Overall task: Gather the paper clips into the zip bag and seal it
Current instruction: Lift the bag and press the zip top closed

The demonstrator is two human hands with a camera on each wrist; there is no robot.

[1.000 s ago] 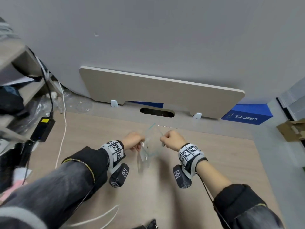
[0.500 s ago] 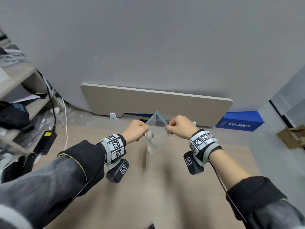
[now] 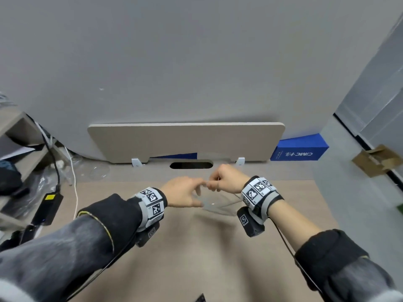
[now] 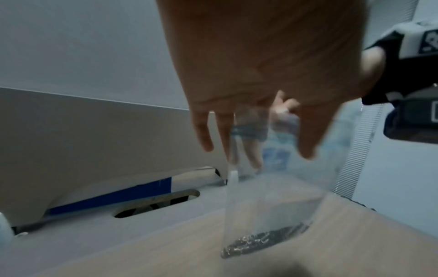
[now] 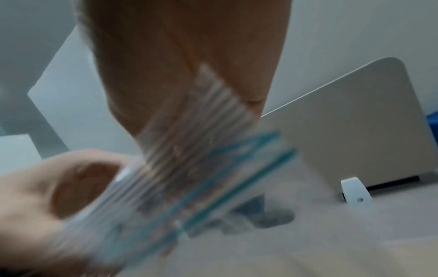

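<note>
The right hand (image 3: 226, 179) is curled, pinching the top edge of the clear zip bag (image 3: 218, 203). The left hand (image 3: 184, 191), at its nine o'clock, has loose, nearly straight fingers reaching to that same edge; whether they grip it cannot be told. The bag hangs above the wooden surface (image 3: 196, 253), paper clips (image 4: 263, 241) heaped in its bottom corner. A beige board (image 3: 185, 140) stands at twelve o'clock.
</note>
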